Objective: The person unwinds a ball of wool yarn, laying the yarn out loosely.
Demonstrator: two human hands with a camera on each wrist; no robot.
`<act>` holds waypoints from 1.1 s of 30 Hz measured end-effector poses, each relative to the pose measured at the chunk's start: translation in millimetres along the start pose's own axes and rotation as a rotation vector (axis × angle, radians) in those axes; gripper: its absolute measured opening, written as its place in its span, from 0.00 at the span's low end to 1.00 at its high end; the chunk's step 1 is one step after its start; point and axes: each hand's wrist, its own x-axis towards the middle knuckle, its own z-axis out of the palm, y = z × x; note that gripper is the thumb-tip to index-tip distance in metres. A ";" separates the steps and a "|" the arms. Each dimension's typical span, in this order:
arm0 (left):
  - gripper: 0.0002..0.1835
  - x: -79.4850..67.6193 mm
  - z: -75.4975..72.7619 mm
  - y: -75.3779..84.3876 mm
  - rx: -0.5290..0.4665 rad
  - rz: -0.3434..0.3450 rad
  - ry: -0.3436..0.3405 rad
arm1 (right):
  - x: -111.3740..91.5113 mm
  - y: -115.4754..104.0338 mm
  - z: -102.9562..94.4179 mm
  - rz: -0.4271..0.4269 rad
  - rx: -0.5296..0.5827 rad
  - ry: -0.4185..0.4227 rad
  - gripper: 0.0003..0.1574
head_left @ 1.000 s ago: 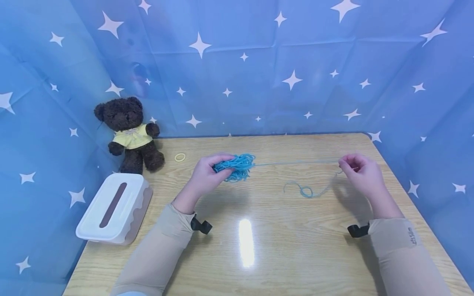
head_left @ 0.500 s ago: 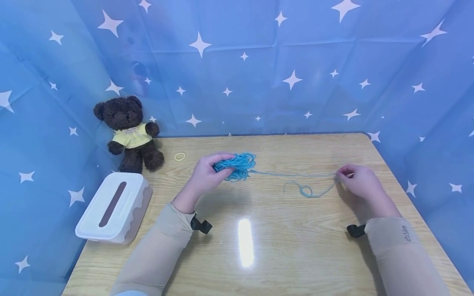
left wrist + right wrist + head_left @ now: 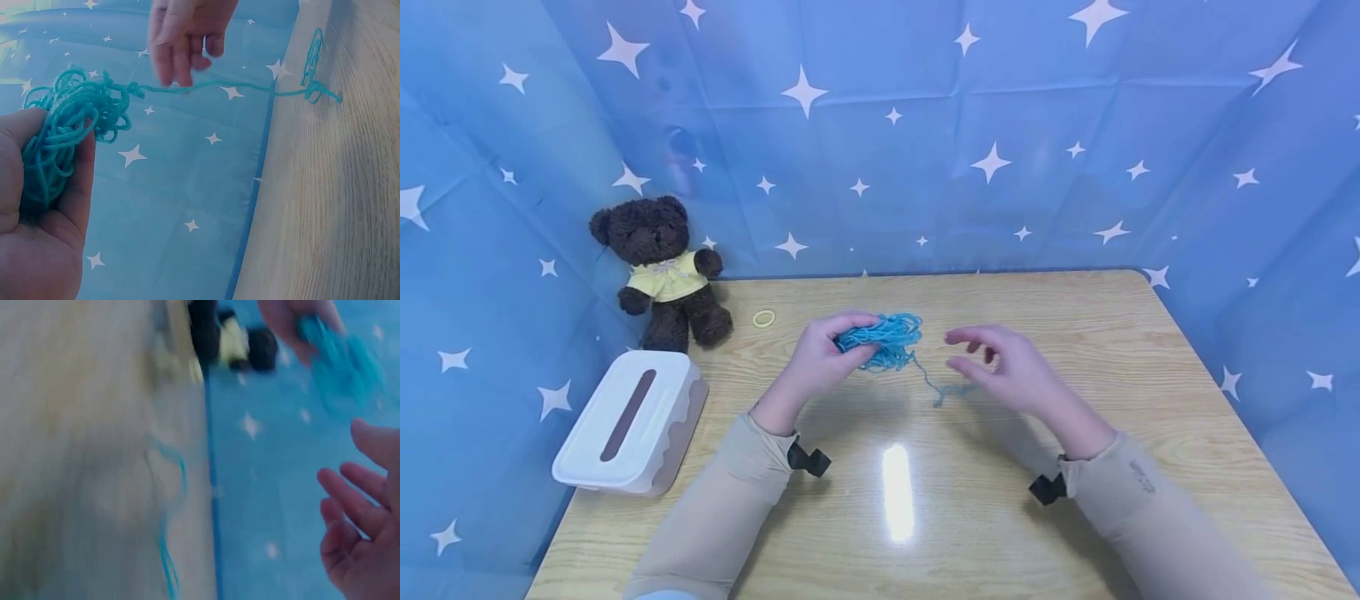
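Observation:
A looped bundle of turquoise yarn [image 3: 887,340] is gripped between the thumb and fingers of my left hand [image 3: 823,354], above the table. From the bundle a loose strand [image 3: 237,85] hangs down, and its end lies in loops on the wood. My right hand [image 3: 1011,367] is just right of the bundle, thumb and fingers apart with nothing between them. In the right wrist view the yarn [image 3: 347,365] is blurred, and the right fingers [image 3: 356,500] are spread loosely below it.
A brown teddy bear [image 3: 662,275] in a yellow shirt sits at the back left. In front of it stands a white lidded box [image 3: 625,417] with a slot. A small yellow ring [image 3: 764,318] lies on the wooden table [image 3: 985,517]. Starry blue cloth [image 3: 910,167] surrounds the table.
My right hand has let go of the strand and moved left toward the bundle. The strand, formerly stretched out to the right, now droops. My left hand has stayed in place.

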 end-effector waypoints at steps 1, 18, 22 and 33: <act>0.15 0.0 0.3 0.0 0.000 0.002 -0.001 | 3.2 -5.4 7.1 0.003 0.024 -0.012 0.26; 0.16 1.4 0.8 0.3 0.007 0.000 -0.007 | 16.1 -16.6 33.2 0.135 0.235 -0.015 0.12; 0.16 1.1 0.8 -0.5 -0.003 -0.004 -0.006 | 10.6 -12.8 19.7 0.132 0.213 0.012 0.11; 0.15 0.3 0.4 2.1 -0.016 -0.028 0.004 | -7.2 9.0 -21.2 0.129 0.254 0.094 0.09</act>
